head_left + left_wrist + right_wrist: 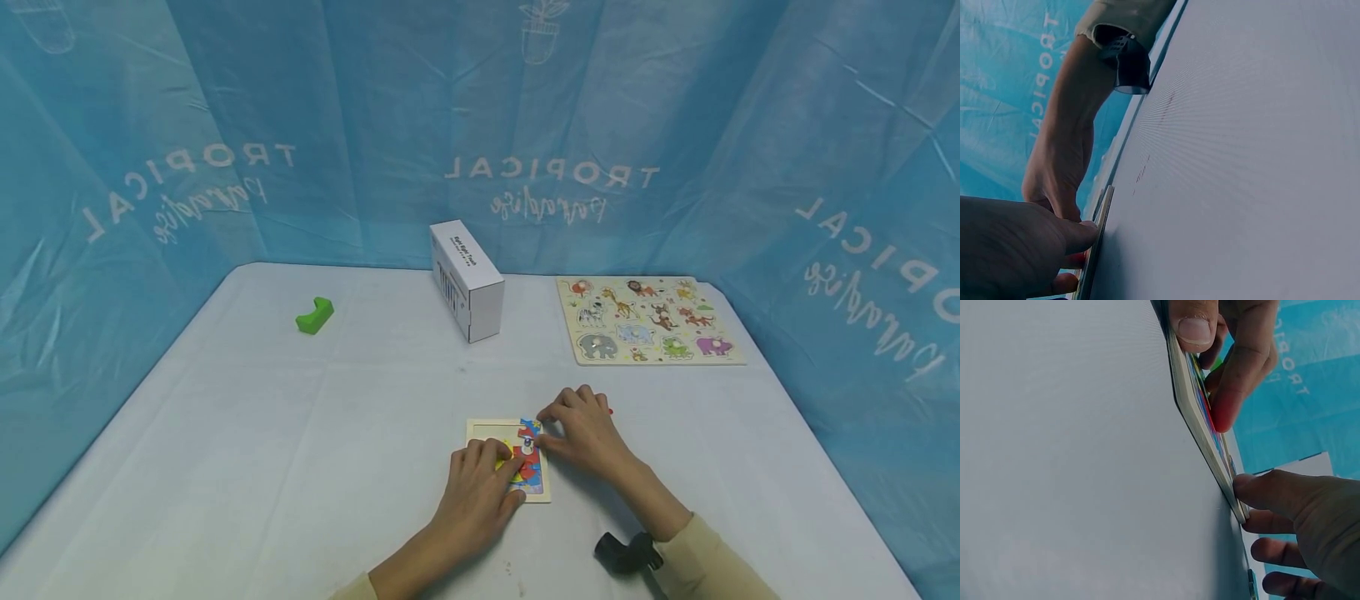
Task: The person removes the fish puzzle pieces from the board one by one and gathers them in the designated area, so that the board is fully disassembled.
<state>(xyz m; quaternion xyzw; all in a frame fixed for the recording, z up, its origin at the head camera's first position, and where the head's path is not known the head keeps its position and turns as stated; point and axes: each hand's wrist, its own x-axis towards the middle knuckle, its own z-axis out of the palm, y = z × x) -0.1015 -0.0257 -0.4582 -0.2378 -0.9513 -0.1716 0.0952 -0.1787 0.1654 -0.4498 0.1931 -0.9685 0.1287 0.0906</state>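
A small wooden jigsaw puzzle (485, 430) with a pale frame and red, blue and yellow pieces lies on the white table. My left hand (474, 500) reaches over it from the near left, with fingertips on the pieces and the thumb at the near edge of the frame. From the other side, my right hand (588, 433) pinches the puzzle's far right corner between thumb and index finger. The right wrist view shows the right thumb (1254, 487) against the frame's rim and the other fingers spread. A small red thing (611, 411), mostly hidden, shows beside the right hand.
A white box (480, 287) stands at the back middle. A wooden animal peg puzzle (592, 354) lies at the back right, and a green curved block (315, 316) at the back left. A black wrist camera (626, 554) sits by the right cuff. Blue curtains surround the table.
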